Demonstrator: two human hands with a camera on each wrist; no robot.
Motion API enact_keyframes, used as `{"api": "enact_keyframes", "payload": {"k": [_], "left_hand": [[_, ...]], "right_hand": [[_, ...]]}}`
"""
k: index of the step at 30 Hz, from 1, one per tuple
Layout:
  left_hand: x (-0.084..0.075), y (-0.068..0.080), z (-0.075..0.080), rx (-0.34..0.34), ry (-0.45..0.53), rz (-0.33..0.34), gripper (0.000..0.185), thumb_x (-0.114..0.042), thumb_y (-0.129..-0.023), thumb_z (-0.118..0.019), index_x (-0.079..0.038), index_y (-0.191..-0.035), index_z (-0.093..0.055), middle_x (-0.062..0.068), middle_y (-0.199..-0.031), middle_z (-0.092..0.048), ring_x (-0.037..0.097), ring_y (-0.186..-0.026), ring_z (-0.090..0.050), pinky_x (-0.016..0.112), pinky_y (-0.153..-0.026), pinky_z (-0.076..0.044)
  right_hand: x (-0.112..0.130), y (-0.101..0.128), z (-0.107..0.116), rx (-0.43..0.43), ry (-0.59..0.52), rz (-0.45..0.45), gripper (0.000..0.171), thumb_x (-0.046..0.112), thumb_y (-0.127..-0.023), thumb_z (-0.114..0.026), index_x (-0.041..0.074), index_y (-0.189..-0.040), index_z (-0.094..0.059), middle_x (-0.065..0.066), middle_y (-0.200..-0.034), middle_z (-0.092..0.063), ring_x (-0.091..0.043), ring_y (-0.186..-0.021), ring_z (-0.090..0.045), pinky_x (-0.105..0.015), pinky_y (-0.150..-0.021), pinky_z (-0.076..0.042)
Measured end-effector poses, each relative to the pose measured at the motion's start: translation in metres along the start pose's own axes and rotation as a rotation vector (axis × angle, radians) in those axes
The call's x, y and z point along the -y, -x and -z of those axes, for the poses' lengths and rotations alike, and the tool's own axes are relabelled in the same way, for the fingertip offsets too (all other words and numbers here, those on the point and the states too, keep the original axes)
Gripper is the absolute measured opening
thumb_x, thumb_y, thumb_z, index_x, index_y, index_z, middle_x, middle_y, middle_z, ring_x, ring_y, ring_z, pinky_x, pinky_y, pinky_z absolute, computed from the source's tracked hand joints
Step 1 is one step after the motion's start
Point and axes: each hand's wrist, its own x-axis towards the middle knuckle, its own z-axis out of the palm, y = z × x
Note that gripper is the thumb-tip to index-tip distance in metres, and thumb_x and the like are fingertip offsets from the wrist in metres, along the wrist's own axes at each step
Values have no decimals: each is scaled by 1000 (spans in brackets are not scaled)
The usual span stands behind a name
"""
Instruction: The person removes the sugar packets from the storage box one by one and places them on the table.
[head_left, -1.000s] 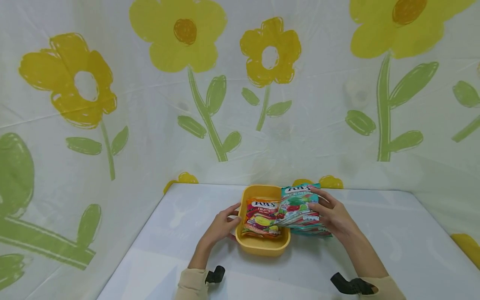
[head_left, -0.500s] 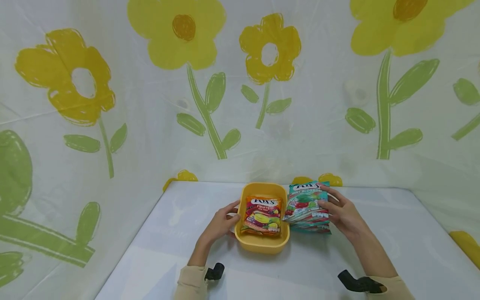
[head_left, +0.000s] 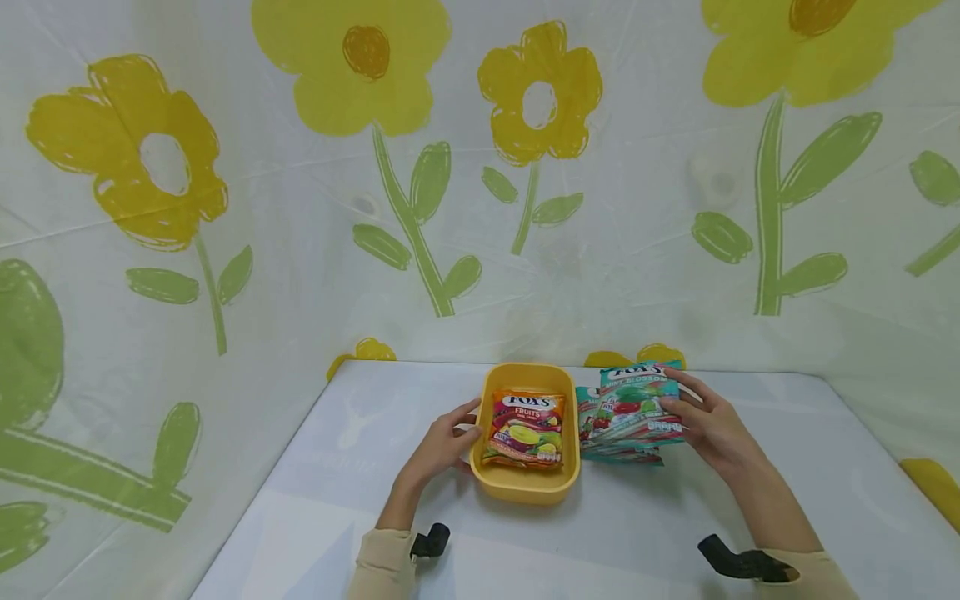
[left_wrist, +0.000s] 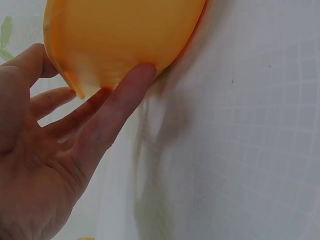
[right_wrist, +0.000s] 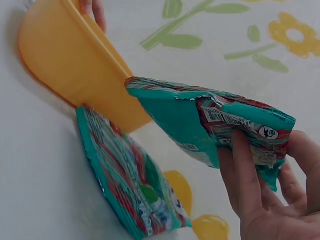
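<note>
- Flowered cloth (head_left: pixel 637 283) backs a pale table (head_left: pixel 525 558) in my head view. Compared with a second ago, when it overlapped the yellow tub (head_left: pixel 525 493), the Mint Blossom bag (head_left: pixel 637 404) sits farther right, pinched by the right hand (head_left: pixel 712 429). It partly hides a second teal bag (head_left: pixel 587 404) beside the tub. Left hand (head_left: pixel 442 446) grips the tub's left rim, as before; the Fox's Fruits bag (head_left: pixel 525 429) lies inside, now fully uncovered.
- On my left wrist feed, fingers curl round the tub's end; its top is cut off and its contents hidden.
- From the right wrist, I see the held bag's barcode side, the finest print unreadable. I can't tell whether the second teal bag touches the tub.
</note>
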Motion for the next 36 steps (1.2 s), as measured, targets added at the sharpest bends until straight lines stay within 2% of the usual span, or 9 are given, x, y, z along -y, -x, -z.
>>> {"api": "enact_keyframes", "payload": {"k": [8,17,25,36], "left_hand": [[4,-3,-1,-5,0,10,56,-20,-99,-55,-15,-152,-36,23,-139,-52,33,-109,-64,46,-59,-62],[-3,2,1,5,21,1,56,-21,-98,-57,-18,-152,-38,22,-139,-53,34,-110,-64,43,-58,-62],[1,0,0,-1,10,12,56,-22,-99,-57,-18,-152,-39,21,-138,-53,33,-110,-64,42,-58,-62],[-1,0,0,0,17,7,56,-21,-99,-56,-18,-152,-38,22,-138,-53,34,-109,-64,45,-58,-62]], "right_hand": [[2,4,16,-28,-13,-44,61,20,-96,-62,30,-151,-36,17,-115,-58,-6,-97,-63,-20,-84,-59],[1,11,36,-12,-80,-52,51,16,-99,-58,35,-145,-45,18,-108,-66,-7,-94,-66,-21,-82,-59],[-1,15,48,-28,-28,-67,54,20,-98,-58,35,-148,-41,21,-107,-64,-6,-93,-66,-22,-81,-60],[-1,18,65,-24,-16,-34,49,17,-99,-56,35,-144,-45,19,-106,-65,-7,-91,-66,-22,-79,-60]]}}
